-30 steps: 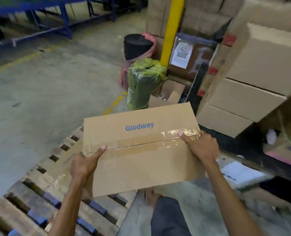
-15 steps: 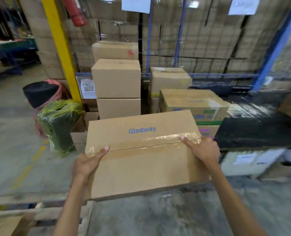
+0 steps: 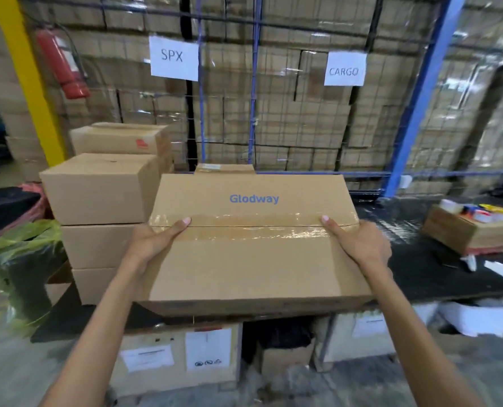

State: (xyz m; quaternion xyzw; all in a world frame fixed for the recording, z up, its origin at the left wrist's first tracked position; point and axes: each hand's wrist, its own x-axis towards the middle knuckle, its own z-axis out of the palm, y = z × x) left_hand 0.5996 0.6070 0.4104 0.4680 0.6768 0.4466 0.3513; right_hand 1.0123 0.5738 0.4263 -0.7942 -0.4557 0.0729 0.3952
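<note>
Now the Glodway box (image 3: pixel 253 259) hangs over the near edge of the black tabletop (image 3: pixel 420 259), just beside the stacked cartons (image 3: pixel 97 189) and closer to them than half a second ago. The left hand (image 3: pixel 153 239) and right hand (image 3: pixel 359 242) still hold its ends, fingers wrapped round the sides and thumbs on the taped seam.

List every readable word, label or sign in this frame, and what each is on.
"Glodway": blue print on top of the held box.
"SPX": left sheet on the mesh.
"CARGO": right sheet on the same mesh.
Too blurred to read: the floor labels on the cartons below, and the red sticker on the top stacked carton.
</note>
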